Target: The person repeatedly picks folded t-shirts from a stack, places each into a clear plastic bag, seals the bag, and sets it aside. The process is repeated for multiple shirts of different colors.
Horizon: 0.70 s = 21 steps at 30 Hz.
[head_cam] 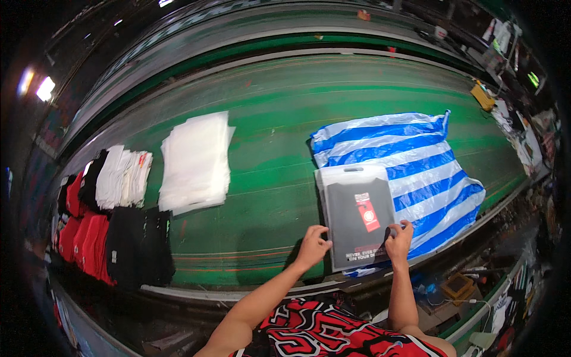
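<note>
A dark folded T-shirt in a clear plastic bag with a handle slot (357, 209) lies on a blue-and-white striped plastic sheet (424, 165). A red hang tag (368, 216) shows on the shirt, and there is printed text near its lower edge. My left hand (314, 246) is at the bag's left edge, fingers curled; whether it touches the bag is unclear. At the lower right edge, my right hand (400, 241) has thumb and fingers close to the bag, by something small and dark. Its hold on the bag cannot be made out.
A stack of translucent plastic bags (196, 163) lies left of centre on the long green table (272, 178). Folded white garments (122, 176), red garments (91, 241) and black garments (138, 247) are piled at the far left. A yellow object (482, 96) sits at the far right.
</note>
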Each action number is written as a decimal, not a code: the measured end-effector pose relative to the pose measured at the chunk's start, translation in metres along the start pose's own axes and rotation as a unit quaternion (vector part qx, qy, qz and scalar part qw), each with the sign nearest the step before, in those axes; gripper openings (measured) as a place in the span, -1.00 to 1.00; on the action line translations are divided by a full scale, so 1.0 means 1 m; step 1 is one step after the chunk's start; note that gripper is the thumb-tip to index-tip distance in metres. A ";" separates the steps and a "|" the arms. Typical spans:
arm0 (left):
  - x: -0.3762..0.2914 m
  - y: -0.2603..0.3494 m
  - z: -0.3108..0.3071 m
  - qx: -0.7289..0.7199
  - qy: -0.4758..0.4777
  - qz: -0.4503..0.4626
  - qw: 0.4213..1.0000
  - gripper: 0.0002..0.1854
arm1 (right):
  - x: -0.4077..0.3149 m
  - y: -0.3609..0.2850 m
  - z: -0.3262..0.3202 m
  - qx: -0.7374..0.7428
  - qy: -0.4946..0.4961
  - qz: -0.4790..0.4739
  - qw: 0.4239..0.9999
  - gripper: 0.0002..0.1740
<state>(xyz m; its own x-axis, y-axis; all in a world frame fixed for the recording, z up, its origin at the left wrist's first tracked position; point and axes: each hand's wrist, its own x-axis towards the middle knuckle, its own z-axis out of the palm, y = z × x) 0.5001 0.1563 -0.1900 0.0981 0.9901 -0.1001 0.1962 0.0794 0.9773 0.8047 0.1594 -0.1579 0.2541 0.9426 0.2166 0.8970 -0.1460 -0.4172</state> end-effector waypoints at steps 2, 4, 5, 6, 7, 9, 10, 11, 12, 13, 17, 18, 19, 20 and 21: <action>0.003 -0.015 -0.044 0.106 0.087 0.116 0.984 -0.61 | -0.001 -0.022 0.003 0.021 0.003 -0.012 1.000 -0.57; 0.009 -0.027 -0.109 0.152 0.131 0.078 0.977 -0.71 | -0.003 -0.052 0.007 0.040 0.023 -0.056 0.997 -0.57; 0.017 -0.032 -0.145 0.221 0.168 0.110 0.954 -0.71 | -0.006 -0.067 0.008 0.059 0.001 -0.070 0.996 -0.59; 0.021 -0.036 -0.187 0.270 0.203 0.143 0.930 -0.73 | -0.011 -0.083 0.010 0.081 -0.015 -0.089 0.993 -0.60; 0.024 -0.040 -0.229 0.298 0.244 0.136 0.913 -0.75 | -0.017 -0.101 0.014 0.105 -0.022 -0.115 0.988 -0.61; 0.029 -0.043 -0.316 0.408 0.319 0.132 0.845 -0.77 | -0.036 -0.140 0.028 0.097 -0.027 -0.143 0.985 -0.65; 0.030 -0.043 -0.354 0.441 0.339 0.104 0.824 -0.73 | -0.045 -0.158 0.035 0.094 -0.031 -0.155 0.983 -0.65; 0.030 -0.044 -0.387 0.478 0.349 0.101 0.799 -0.70 | -0.055 -0.176 0.041 0.091 -0.035 -0.168 0.981 -0.65; 0.032 -0.045 -0.415 0.503 0.344 0.063 0.790 -0.68 | -0.069 -0.195 0.048 0.083 -0.041 -0.170 0.981 -0.65; 0.032 -0.047 -0.439 0.537 0.329 0.063 0.774 -0.68 | -0.081 -0.213 0.054 0.094 -0.049 -0.174 0.979 -0.65; 0.038 -0.059 -0.509 0.629 0.269 0.052 0.728 -0.70 | -0.119 -0.281 0.076 0.128 -0.074 -0.200 0.968 -0.60; 0.040 -0.062 -0.523 0.633 0.252 0.058 0.729 -0.71 | -0.126 -0.295 0.081 0.132 -0.068 -0.213 0.966 -0.60; 0.042 -0.065 -0.536 0.639 0.235 0.062 0.730 -0.72 | -0.132 -0.309 0.087 0.135 -0.063 -0.226 0.963 -0.59; 0.044 -0.067 -0.549 0.644 0.222 0.070 0.729 -0.74 | -0.139 -0.321 0.092 0.141 -0.057 -0.227 0.962 -0.59; 0.047 -0.068 -0.559 0.648 0.206 0.079 0.729 -0.76 | -0.147 -0.331 0.095 0.145 -0.050 -0.226 0.962 -0.59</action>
<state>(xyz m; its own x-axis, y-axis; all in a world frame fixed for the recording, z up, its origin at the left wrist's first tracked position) -0.0541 0.2619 -0.1572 -0.0306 0.9467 0.3206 0.9973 0.0502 -0.0530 0.4356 0.0981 -0.1356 -0.1872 0.9165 0.3534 0.7648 0.3618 -0.5331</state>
